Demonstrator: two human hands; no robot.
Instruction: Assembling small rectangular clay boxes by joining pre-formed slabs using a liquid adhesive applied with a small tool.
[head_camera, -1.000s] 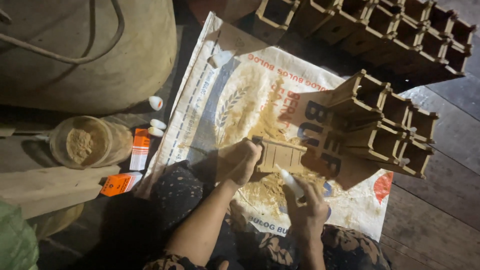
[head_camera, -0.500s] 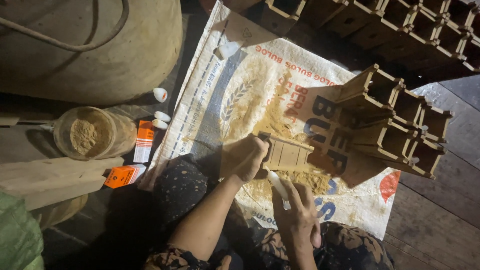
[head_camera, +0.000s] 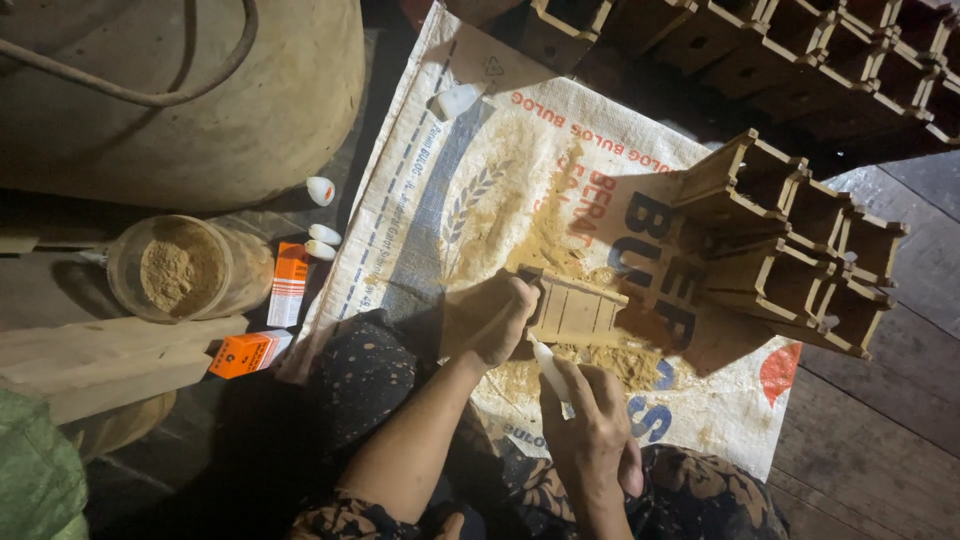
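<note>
My left hand (head_camera: 500, 322) grips the left end of a small open wooden box (head_camera: 578, 310), holding it above a white woven sack (head_camera: 480, 200) dusted with sawdust. My right hand (head_camera: 590, 420) is closed around a small white glue bottle (head_camera: 550, 368), whose tip points up at the box's lower edge. Just right of the box lies a stack of similar finished wooden boxes (head_camera: 790, 250) on the sack.
A long row of wooden boxes (head_camera: 800, 50) runs along the top. A clear jar of sawdust (head_camera: 185, 268), orange cartons (head_camera: 288, 285) (head_camera: 250, 352) and white bottle caps (head_camera: 322, 240) lie left of the sack. A large tan sack (head_camera: 180, 90) fills the upper left; planks (head_camera: 100, 360) below it.
My right hand has drawn back down a little with the glue bottle. My left hand keeps the box, now shifted slightly to the right.
</note>
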